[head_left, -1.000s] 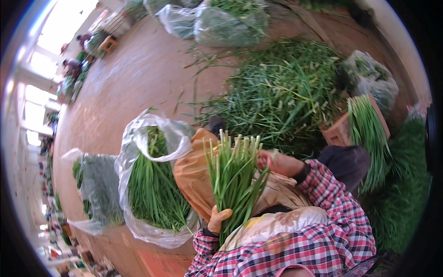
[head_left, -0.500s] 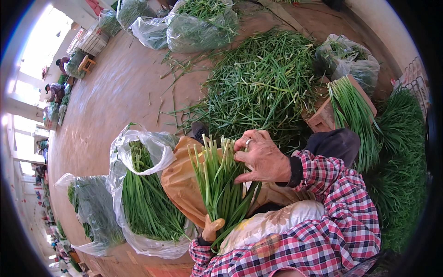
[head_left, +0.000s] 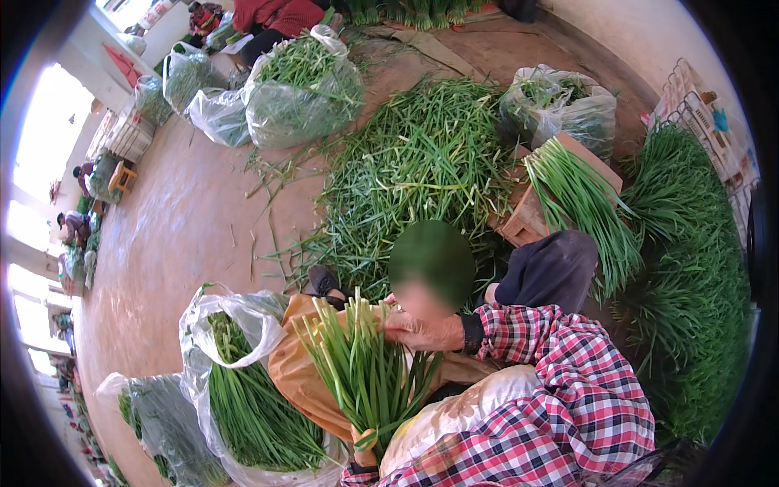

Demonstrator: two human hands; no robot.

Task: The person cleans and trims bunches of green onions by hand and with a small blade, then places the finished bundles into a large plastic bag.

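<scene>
A bunch of garlic chives (head_left: 369, 365), pale cut ends up, stands over my lap. My left hand (head_left: 365, 443) is closed round its lower, leafy part. At the upper right edge of the bunch is my right hand (head_left: 423, 333), fingers drawn together against the stalks; a round blurred patch hides part of it. A tan cloth (head_left: 292, 345) covers my leg beneath the bunch. Just left of it, an open clear plastic bag (head_left: 195, 345) holds long chives lying lengthwise.
Beyond my foot spreads a heap of loose leaves (head_left: 406, 154). A wooden crate (head_left: 526, 217) at right carries more chives, beside a large green pile (head_left: 690, 325). Stuffed plastic bags (head_left: 304, 114) stand on the floor farther off. Other people (head_left: 280, 18) sit at the far side.
My view has shifted, so the floor and far people show more. My right hand's fingers, spread above the stalks before, have come down and closed at the bunch's edge.
</scene>
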